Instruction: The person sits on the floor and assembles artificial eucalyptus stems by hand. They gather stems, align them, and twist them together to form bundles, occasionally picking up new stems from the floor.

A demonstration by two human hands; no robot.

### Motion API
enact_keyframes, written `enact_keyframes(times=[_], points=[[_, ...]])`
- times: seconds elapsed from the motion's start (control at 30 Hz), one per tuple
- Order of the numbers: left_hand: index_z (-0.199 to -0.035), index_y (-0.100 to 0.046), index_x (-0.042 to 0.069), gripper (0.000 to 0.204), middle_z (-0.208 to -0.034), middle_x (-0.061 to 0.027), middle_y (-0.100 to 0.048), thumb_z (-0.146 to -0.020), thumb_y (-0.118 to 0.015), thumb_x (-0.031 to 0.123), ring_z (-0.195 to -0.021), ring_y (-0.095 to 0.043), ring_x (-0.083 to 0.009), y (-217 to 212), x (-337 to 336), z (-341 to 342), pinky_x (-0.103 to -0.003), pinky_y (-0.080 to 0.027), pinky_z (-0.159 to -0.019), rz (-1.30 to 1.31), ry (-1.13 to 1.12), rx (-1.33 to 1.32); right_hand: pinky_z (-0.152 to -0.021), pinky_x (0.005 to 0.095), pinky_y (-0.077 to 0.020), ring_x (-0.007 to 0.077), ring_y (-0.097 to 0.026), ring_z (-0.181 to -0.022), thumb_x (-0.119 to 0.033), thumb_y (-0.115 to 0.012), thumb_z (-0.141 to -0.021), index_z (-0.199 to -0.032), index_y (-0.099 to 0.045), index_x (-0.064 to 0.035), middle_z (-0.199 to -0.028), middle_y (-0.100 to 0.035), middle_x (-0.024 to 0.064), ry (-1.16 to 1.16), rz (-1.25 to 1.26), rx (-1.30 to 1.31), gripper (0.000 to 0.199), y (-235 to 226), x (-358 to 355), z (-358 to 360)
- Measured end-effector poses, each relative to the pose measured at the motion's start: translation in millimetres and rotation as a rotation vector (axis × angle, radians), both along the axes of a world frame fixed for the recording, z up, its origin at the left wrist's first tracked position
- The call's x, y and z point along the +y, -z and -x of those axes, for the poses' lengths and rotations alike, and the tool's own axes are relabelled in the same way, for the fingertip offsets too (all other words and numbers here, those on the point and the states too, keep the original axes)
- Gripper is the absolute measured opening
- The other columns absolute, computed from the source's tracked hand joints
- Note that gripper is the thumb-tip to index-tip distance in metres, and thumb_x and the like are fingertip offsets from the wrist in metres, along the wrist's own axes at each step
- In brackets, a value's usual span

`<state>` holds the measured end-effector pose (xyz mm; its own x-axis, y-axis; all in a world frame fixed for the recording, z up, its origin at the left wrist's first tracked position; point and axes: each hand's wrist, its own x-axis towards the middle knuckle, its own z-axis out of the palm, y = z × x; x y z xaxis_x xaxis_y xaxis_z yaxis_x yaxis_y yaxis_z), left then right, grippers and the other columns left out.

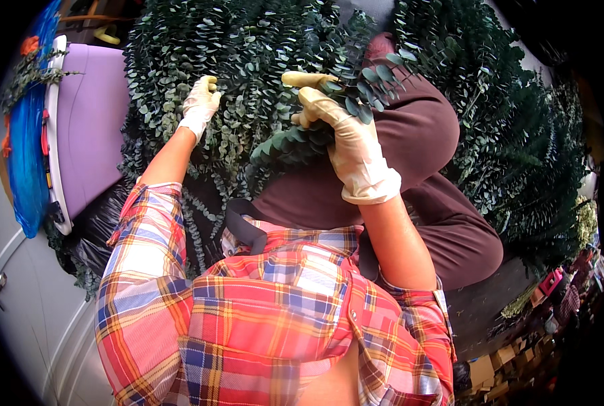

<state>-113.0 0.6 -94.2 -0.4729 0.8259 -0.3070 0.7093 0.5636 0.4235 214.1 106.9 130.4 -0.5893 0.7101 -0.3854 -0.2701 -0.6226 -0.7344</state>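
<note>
Okay, both hands wear pale gloves, yellowish at the fingertips. Right hand [348, 139] is mostly closed, one finger poking out leftward, gripping a leafy branch [290, 145]; round green leaves show on both sides of the fist, over the lap. Left hand [202, 105] is partly curled, well apart from the right, at the front of a big green leaf pile [170, 54]; can't tell if it's pinching a stem or just touching. More greenery [495, 128] is heaped right of the legs. Person wears a red plaid shirt [268, 304], sleeves pushed up, and dark brown trousers [410, 125], knees bent. Left side: purple bin [95, 122] with white rim, blue plastic bag [30, 162] beside it, black plastic bag [100, 227] below, pale door [24, 318] with a handle. Lower right: cardboard boxes [495, 365], partly dark.
</note>
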Motion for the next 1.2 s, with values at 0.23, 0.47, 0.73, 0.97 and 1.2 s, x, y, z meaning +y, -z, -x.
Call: enact_keyframes(times=[0.23, 0.47, 0.73, 0.97, 1.2], points=[[-0.145, -0.047, 0.020, 0.074, -0.130, -0.0124, -0.055, -0.077, -0.078, 0.015, -0.112, -0.060, -0.0274, -8, -3, -5, -0.036, -0.049, -0.095, -0.075, 0.034, 0.020, -0.074, 0.0254, -0.0484, 0.0061, -0.051, -0.069, -0.017, -0.067, -0.092, -0.116, -0.068, 0.0017, -0.076, -0.056, -0.0038, -0.006, -0.017, -0.001, 0.030, -3, -1, 1], [-0.137, -0.055, 0.030, 0.067, -0.153, -0.0033, -0.037, -0.076, -0.078, 0.045, -0.134, -0.043, -0.0313, -6, 33, -42, -0.050, -0.041, -0.104, 0.456, 0.016, 0.311, -0.071, 0.0258, -0.0478, 0.0066, -0.051, -0.068, -0.014, -0.067, -0.091, -0.115, -0.068, 0.0024, -0.076, -0.055, -0.0032, 0.020, 0.011, -0.005, 0.030, -2, -4, 2], [-0.117, -0.067, 0.001, 0.051, -0.110, -0.0083, -0.071, -0.081, -0.078, 0.035, -0.101, -0.064, -0.0187, -5, 36, -16, -0.031, -0.048, -0.091, 0.178, -0.256, -0.254, -0.072, 0.0250, -0.0484, 0.0063, -0.051, -0.068, -0.014, -0.066, -0.091, -0.115, -0.068, 0.0025, -0.076, -0.055, -0.0033, 0.010, -0.026, -0.012, 0.028, -3, -2, 3], [-0.114, -0.066, 0.010, 0.026, -0.101, 0.0045, -0.068, -0.094, -0.067, 0.026, -0.089, -0.058, -0.0068, -70, 9, -3, -0.024, -0.044, -0.080, 0.106, -0.346, -0.866, -0.074, 0.0244, -0.0492, 0.0062, -0.051, -0.069, -0.013, -0.064, -0.093, -0.116, -0.068, 0.0013, -0.074, -0.053, -0.0038, 0.021, 0.016, 0.022, 0.028, 4, -3, 5], [-0.117, -0.070, 0.007, 0.027, -0.109, 0.0002, -0.072, -0.094, -0.068, 0.020, -0.098, -0.062, -0.0053, -132, 18, -31, -0.024, -0.048, -0.086, -0.082, 0.020, -1.052, -0.075, 0.0235, -0.0509, 0.0119, -0.062, -0.080, -0.005, -0.065, -0.091, -0.124, -0.062, 0.0023, -0.104, -0.070, 0.0077, 0.186, 0.052, 0.048, 0.034, 17, 0, 9]])
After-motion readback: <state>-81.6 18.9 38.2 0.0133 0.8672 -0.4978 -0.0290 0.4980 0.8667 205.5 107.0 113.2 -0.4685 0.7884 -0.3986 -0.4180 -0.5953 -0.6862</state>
